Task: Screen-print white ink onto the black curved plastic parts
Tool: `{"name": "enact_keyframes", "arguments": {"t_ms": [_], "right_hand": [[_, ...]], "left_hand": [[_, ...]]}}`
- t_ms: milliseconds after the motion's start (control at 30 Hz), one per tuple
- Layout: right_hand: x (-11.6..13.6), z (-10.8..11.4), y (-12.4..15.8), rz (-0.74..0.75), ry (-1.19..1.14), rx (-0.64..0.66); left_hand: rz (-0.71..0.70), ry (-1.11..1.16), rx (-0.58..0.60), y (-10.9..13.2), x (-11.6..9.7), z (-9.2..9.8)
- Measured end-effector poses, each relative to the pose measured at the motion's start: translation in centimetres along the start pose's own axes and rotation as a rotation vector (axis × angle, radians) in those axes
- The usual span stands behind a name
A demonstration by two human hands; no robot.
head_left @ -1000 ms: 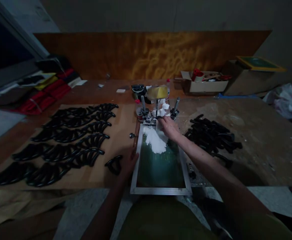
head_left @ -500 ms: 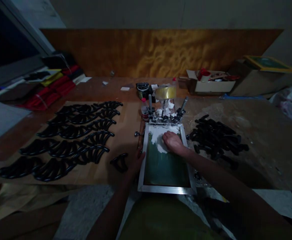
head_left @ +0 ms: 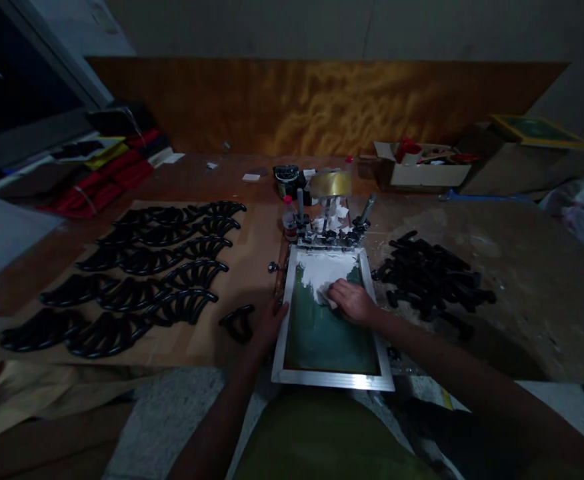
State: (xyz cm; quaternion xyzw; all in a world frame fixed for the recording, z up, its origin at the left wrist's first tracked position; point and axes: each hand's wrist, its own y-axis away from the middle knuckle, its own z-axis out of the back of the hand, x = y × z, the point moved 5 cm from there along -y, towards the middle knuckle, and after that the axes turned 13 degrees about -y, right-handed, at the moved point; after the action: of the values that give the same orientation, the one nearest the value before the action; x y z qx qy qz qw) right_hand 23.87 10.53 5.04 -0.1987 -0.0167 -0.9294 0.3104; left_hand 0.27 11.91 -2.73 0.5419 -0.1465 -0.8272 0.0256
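Observation:
A silk-screen frame with metal sides and green mesh lies in front of me, with white ink spread over its far part. My left hand grips the left side of the frame, its thumb on the rim and its other fingers mostly hidden. My right hand is closed on a pale wad, perhaps paper or cloth, pressed on the mesh at the near edge of the ink. The frame's far end meets a clamp with upright bolts. Left of my left hand lies one black curved handle.
Rows of black curved handles lie on cardboard at left. A heap of black parts is at right. Behind the clamp stand a red-capped bottle, a tape roll and a dark tub. An open carton sits farther back.
My right hand has moved toward me over the mesh, and the pale wad now shows under its fingers. The left hand stays at the frame's side.

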Motion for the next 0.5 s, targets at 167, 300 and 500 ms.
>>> {"name": "enact_keyframes", "arguments": {"t_ms": [167,300,500], "right_hand": [[-2.6,3.1,-2.7,-0.171,-0.059,-0.094],[-5.5,7.2,-6.2,-0.348,-0.002,-0.199],[-11.6,10.9,0.8,-0.62,-0.161,-0.66]], "left_hand": [[-0.002,-0.066,0.032,1.0,-2.8,0.9],[-0.024,-0.11,0.034,1.6,-5.4,2.6],[-0.182,-0.06,-0.085,0.1,-11.3,4.7]]}}
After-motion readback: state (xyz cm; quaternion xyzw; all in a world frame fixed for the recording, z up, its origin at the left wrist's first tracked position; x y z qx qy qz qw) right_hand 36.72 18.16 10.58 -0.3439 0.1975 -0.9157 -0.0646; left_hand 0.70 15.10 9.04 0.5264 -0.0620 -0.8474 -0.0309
